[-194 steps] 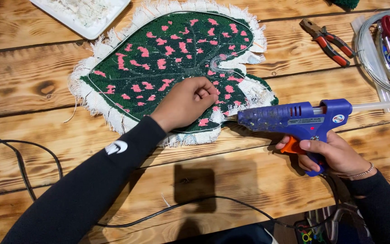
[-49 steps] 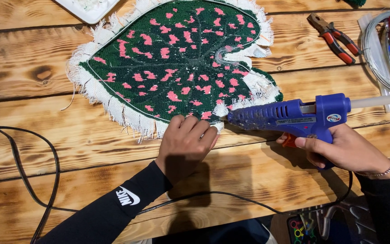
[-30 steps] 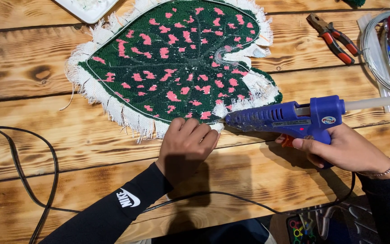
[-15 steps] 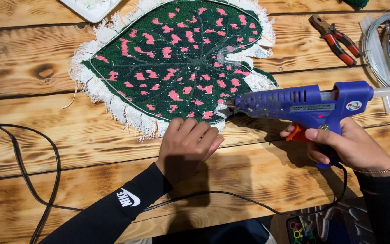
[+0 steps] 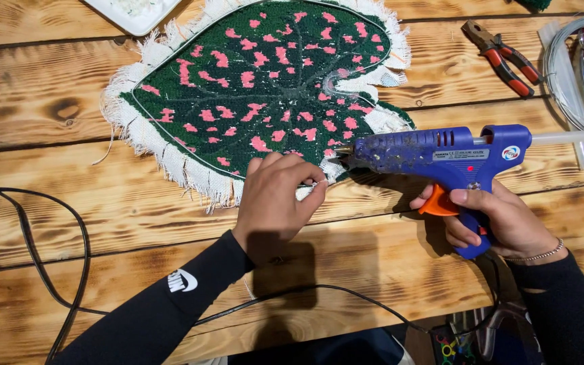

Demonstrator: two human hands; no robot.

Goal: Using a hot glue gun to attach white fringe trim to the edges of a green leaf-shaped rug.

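Leftmost, the left hand (image 5: 280, 197) pinches the frayed white fringe of the leaf-shaped rug (image 5: 265, 81) lying just above its fingers; soft and floppy, probably best held by that edge. Rightward, the right hand (image 5: 501, 220) is clamped round the blue glue gun (image 5: 441, 152).

One label is showing: a small white rectangular sticker (image 5: 469, 155) lying along the side of the blue glue gun (image 5: 441, 152), with dark print too small to read. Just right of it, near the gun's rear, a round red, white and blue badge (image 5: 510, 153) is sitting. No packages, signs or screens are showing anywhere on the bench (image 5: 103, 223).
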